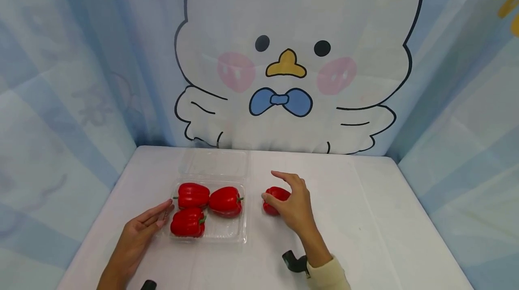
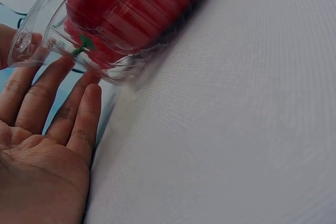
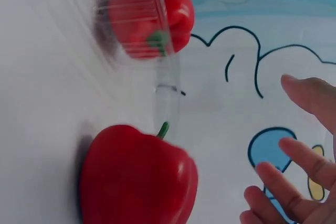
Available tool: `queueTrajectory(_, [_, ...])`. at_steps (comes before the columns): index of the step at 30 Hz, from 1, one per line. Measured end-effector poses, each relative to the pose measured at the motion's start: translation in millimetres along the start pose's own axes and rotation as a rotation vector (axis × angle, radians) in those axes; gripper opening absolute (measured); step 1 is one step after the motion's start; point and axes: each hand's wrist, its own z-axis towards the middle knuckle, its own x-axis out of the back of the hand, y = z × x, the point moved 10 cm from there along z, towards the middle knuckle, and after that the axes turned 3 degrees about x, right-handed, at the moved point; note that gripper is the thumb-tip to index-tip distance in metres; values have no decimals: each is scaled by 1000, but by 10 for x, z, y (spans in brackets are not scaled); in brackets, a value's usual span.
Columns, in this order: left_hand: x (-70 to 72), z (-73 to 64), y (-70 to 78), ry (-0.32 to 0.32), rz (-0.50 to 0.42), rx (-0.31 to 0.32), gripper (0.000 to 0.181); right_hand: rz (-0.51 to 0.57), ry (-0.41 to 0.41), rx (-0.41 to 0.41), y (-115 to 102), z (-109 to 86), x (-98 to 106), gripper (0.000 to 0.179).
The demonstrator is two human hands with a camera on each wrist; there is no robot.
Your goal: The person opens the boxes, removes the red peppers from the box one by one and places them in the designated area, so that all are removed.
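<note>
- Well, at the left the left hand (image 1: 138, 232) has thumb and forefinger nipped on the rim of the clear clamshell box (image 1: 225, 230), its other fingers nearly straight. A light pinch should steady it best; a harder one would probably flex the thin wall.
- In the box's left half lie the far-left bell pepper (image 1: 193, 195), stem to the left, and the near-left bell pepper (image 1: 188, 223), stem to the right. Both are glossy red, blocky and softly lobed.
- The box is see-through plastic, ribbed along its walls, with a flared lip; its lid (image 1: 215, 164) lies folded back on the far side.
- In its right half sits the right-hand bell pepper (image 1: 225, 201), stem to the right; near it, toward the near-right corner, the base shows.
- Just right of the box, on the bench (image 1: 365, 218), rests the loose bell pepper (image 3: 139, 177): plump, smooth and shiny, with a short green stem (image 3: 163, 130).
- Above that pepper is the right hand (image 1: 296, 204), thumb and forefinger spread wide in a C, holding nothing. Coming down evenly over the broad shoulders looks the surest hold, since slick, rounded skin may slip from fingertips alone.
- The bench's white covering is fine-woven and matt, so it likely offers some grip beneath the fruit.
</note>
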Motion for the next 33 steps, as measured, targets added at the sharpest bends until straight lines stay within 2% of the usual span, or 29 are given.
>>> queueTrajectory(7, [4,-4,23,10,24,5,64,25,-33,100,-299,7,-186,68])
queueTrajectory(15, [4,-4,27,-4,-6,-14,62,38,-148,189,-491,10,-559,75])
queueTrajectory(20, [0,-6,35,-9,-40,-26,59,-4,-210,193,-550,19,-780,77])
queueTrajectory(26, [9,-4,32,-5,-39,-27,59,-73,-287,181,-553,18,-1028,82])
queueTrajectory(33, [12,10,12,6,-33,-25,61,-128,-335,197,-513,27,-1222,81])
